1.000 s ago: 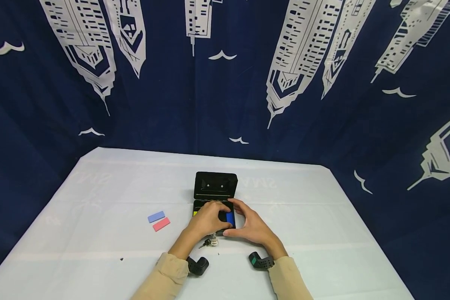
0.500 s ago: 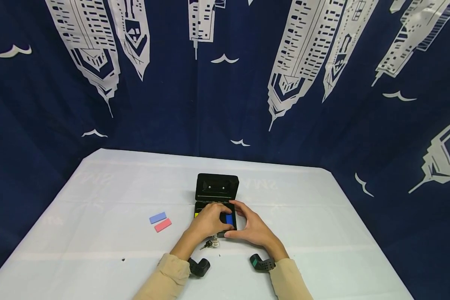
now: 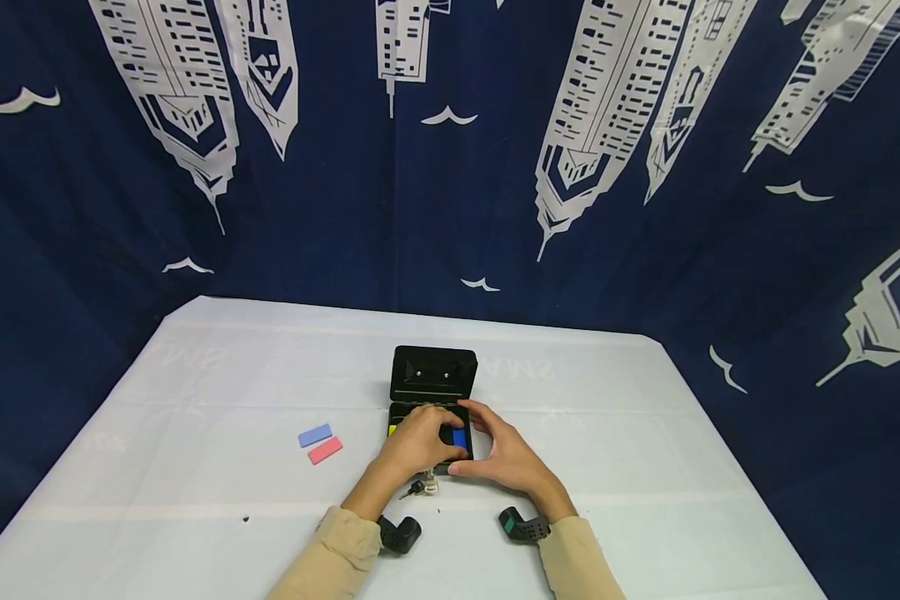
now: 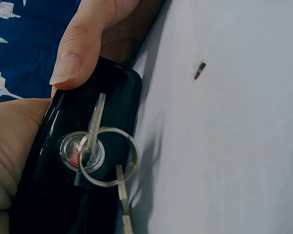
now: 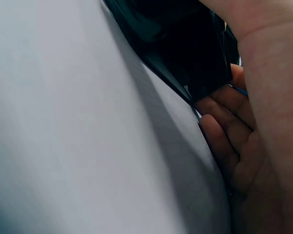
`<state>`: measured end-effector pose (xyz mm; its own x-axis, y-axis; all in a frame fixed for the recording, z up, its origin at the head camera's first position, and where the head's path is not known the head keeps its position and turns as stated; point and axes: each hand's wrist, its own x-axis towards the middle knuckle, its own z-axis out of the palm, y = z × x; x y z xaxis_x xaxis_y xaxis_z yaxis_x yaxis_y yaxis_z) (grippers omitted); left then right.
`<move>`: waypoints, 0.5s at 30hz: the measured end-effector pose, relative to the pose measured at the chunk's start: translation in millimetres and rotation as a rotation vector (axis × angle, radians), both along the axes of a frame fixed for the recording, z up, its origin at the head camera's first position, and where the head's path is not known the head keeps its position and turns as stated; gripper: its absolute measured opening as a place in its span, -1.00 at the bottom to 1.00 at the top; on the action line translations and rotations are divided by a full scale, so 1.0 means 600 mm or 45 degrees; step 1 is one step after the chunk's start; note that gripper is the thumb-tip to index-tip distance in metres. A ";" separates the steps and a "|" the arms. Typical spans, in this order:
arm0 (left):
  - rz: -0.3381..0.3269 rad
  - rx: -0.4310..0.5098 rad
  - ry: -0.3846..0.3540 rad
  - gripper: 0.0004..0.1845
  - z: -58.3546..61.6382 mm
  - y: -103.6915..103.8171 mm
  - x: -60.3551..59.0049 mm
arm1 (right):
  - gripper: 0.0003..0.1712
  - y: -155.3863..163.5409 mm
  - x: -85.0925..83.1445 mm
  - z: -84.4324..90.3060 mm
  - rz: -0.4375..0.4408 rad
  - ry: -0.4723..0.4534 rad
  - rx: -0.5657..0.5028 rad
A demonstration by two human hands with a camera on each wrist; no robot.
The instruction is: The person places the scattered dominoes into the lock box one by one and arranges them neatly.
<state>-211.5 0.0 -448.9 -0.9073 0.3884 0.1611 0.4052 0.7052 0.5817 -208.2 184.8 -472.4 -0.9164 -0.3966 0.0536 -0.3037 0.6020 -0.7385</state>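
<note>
Keys (image 4: 105, 161) hang from the lock on the box's (image 3: 429, 454) near face. Both hands steady it mid-table: left hand (image 3: 417, 442) and right hand (image 3: 501, 454) curl round its sides, lid (image 3: 432, 373) upright behind. Erasers (image 3: 318, 442) lie leftward.

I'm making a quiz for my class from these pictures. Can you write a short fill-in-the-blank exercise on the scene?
1. The lid of the black box stands ____.
2. A key sits in the box's front ____.
3. On the table, left of the box, a blue piece lies beside a ____ one.
4. Both hands, left hand and right hand, rest on the ____.

Missing words: open; lock; pink; box
</note>
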 end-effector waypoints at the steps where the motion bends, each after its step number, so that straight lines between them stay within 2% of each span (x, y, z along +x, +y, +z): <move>1: -0.001 0.002 0.000 -0.55 0.001 0.000 0.000 | 0.07 0.000 0.000 0.001 -0.001 0.003 0.000; 6: -0.008 0.000 0.002 -0.53 0.003 -0.001 0.000 | 0.07 -0.001 -0.001 0.003 -0.002 0.009 0.002; 15: -0.060 0.030 0.079 -0.51 0.003 -0.006 0.000 | 0.07 0.001 -0.001 0.000 -0.013 -0.003 -0.004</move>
